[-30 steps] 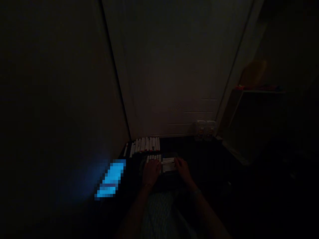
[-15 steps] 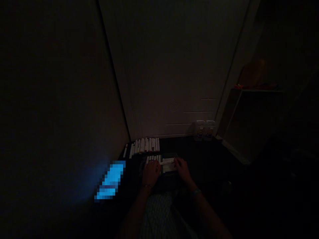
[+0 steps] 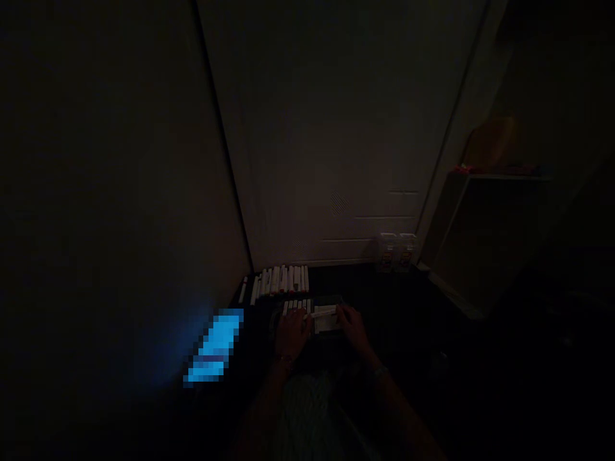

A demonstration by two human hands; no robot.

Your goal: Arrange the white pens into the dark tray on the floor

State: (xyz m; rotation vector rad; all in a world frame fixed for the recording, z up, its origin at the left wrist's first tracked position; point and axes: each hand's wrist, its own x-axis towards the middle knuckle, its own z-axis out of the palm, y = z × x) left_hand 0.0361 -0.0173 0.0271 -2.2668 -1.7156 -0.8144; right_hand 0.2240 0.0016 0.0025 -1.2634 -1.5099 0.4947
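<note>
A slim white marker (image 3: 325,312) lies nearly level between my two hands. My left hand (image 3: 291,334) is closed around its left end, resting over a short row of white markers (image 3: 298,305) in a dark case (image 3: 331,299). At the marker's other end, the fingers of my right hand (image 3: 352,325) pinch it. A pale flat surface (image 3: 327,324) shows below the marker in the case's right part. Darkness hides the fingertips in detail and any print on the marker.
Behind the case, more white markers (image 3: 280,280) lie side by side on the dark tabletop (image 3: 346,278). A bright blue pixelated screen (image 3: 215,346) glows at left. Two clear packages (image 3: 396,253) stand against the wall (image 3: 307,211). A shelf unit (image 3: 456,224) stands at right.
The view has shifted slightly. Both hands keep almost the same place, with the marker still between them.
</note>
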